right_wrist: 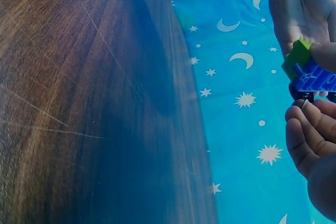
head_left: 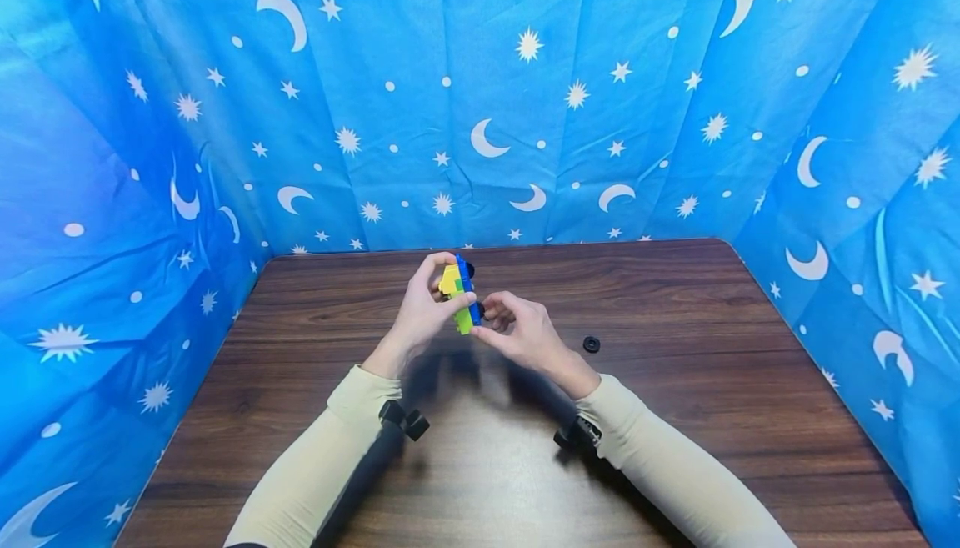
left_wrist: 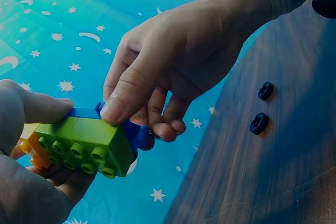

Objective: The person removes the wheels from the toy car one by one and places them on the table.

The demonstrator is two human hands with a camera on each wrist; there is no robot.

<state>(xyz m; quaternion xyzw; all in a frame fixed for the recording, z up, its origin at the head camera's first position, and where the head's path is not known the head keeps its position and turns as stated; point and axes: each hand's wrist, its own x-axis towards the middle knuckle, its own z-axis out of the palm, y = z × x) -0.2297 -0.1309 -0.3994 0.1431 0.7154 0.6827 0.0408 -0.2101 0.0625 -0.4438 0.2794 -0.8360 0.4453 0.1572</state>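
Observation:
A toy car of building bricks (head_left: 463, 298) is held up off the table, tilted on its side. It has a blue wheeled base (right_wrist: 315, 75), green bricks (left_wrist: 86, 137) with studs, and a yellow-orange brick (left_wrist: 32, 145) at one end. My left hand (head_left: 425, 308) grips the car, thumb along the base and fingers on the bricks. At the other end, my right hand (head_left: 528, 333) pinches around a black wheel (head_left: 482, 310) on the underside, its thumb by the corner of the base. Another black wheel (head_left: 470, 269) shows farther up the base.
Two loose black wheels (left_wrist: 259, 123) lie on the brown wooden table (head_left: 675, 381); the head view shows one loose wheel (head_left: 592, 344), right of my right hand. A blue cloth (head_left: 480, 98) with moons and stars stands around the back and sides.

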